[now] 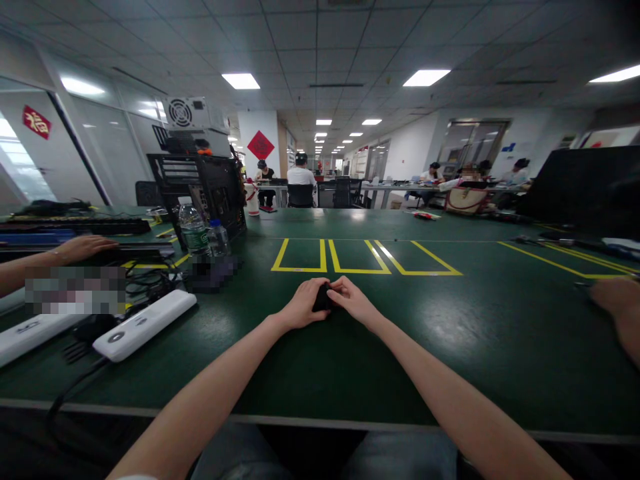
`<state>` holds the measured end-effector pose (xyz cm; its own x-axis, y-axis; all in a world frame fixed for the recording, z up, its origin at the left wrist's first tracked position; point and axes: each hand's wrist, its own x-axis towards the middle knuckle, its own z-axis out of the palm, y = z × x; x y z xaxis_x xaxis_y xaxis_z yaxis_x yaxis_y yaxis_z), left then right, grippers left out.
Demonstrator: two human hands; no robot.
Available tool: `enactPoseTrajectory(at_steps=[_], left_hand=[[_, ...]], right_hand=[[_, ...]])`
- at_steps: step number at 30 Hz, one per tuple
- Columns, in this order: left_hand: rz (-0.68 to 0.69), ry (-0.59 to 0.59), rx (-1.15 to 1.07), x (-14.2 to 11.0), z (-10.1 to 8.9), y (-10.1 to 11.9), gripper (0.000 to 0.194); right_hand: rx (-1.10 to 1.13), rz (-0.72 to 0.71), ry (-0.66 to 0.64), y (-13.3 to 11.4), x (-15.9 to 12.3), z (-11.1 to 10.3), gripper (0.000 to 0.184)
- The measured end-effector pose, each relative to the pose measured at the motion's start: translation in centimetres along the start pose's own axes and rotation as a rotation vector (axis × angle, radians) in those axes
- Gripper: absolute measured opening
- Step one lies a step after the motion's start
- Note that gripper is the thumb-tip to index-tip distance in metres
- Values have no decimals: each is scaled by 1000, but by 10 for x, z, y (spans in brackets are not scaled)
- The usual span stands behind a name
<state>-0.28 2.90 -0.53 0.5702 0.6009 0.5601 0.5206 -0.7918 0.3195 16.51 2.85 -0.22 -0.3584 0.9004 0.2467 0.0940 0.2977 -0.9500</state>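
A small black object (pixel 321 298), rounded and too dark to name, is low over the green table (pixel 320 373) or resting on it; I cannot tell which. My left hand (pixel 301 305) is wrapped around its left side, with the thumb near the bottom. From the right, my right hand (pixel 354 301) has its bent fingertips pressed on the object's upper right side. Both hands meet at the object, just in front of the yellow tape outlines (pixel 331 271). My fingers cover much of its surface.
On the left are a white power strip (pixel 145 327), cables, clear bottles (pixel 194 230) and an open black computer case (pixel 200 187). Another person's hand (pixel 83 248) rests at far left; another's blurred hand (pixel 617 300) is at far right. Several people sit farther back.
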Motion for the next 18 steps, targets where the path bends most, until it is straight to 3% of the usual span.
enactPoseTrajectory(at_steps=[6, 12, 18], left_hand=[[9, -9, -2, 0, -1, 0, 61], [-1, -8, -3, 0, -1, 1, 59], [11, -9, -12, 0, -1, 1, 61]], right_hand=[[37, 95, -14, 6, 2, -3, 30], [-10, -27, -124, -6, -5, -8, 37], [-31, 12, -39, -6, -4, -3, 24]])
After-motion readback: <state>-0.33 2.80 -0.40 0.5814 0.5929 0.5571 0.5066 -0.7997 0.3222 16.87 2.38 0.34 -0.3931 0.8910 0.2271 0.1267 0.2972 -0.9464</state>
